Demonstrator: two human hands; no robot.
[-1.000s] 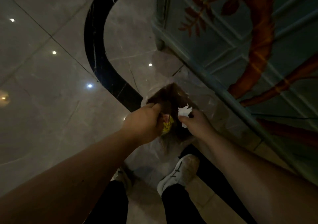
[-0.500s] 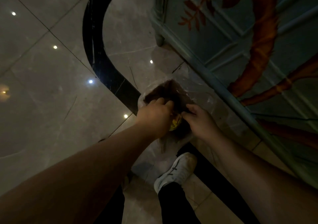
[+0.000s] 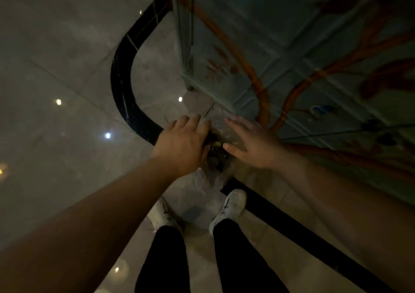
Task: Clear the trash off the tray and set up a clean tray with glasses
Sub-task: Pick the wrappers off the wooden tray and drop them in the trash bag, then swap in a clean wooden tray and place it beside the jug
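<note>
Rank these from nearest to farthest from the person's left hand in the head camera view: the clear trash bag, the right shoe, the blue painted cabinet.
1. Clear trash bag, right under the left hand.
2. Right shoe, below, near the feet.
3. Blue painted cabinet, up and to the right.

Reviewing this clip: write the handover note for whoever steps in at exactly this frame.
Left hand: open, fingers spread, empty.
Right hand: open, empty.
Both are over the mouth of the clear trash bag, which stands on the floor by the painted cabinet; a yellow scrap shows inside.
Done: the trash in hand appears dropped into the bag.
Left: no tray or glasses in view; the clean tray has yet to be set up.
</note>
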